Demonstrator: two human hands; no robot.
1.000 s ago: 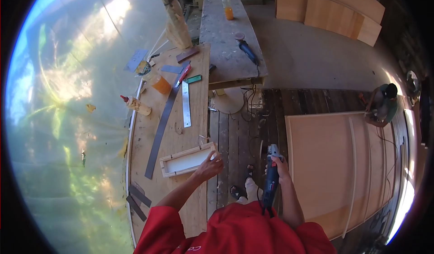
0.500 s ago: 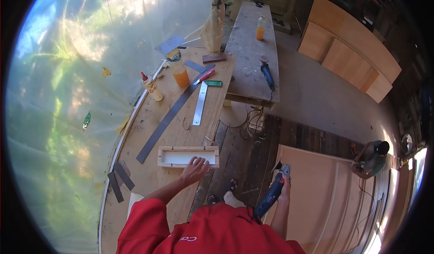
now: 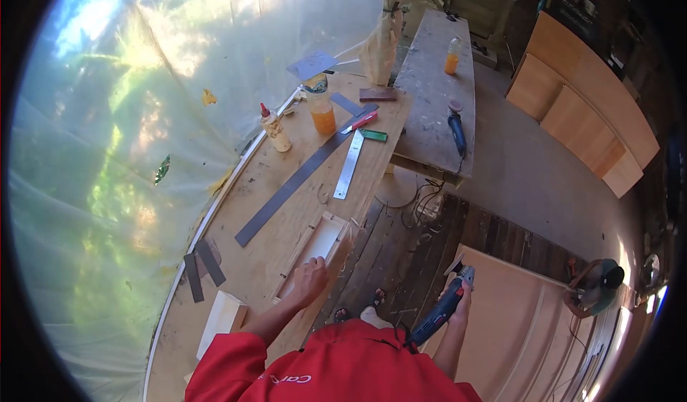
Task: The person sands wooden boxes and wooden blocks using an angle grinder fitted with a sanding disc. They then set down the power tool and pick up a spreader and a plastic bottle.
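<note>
Spanning the left side, the workbench (image 3: pixel 247 273) bears the open wooden box (image 3: pixel 335 222) at its right edge. The angle grinder (image 3: pixel 438 317) is grasped by the right hand (image 3: pixel 463 302); the left hand (image 3: pixel 310 280) bends its fingers over the box, their grip unclear.

We see bright daylight glowing through the plastic sheet (image 3: pixel 122 187) beyond the left edge of the tabletop (image 3: pixel 247 269), with white glare up high. Shadows darken the upper right; lens distortion bends the dim rim, where details seem soft.

Box (image 3: pixel 336 221) turned, lengthwise now (formerly crosswise)
</note>
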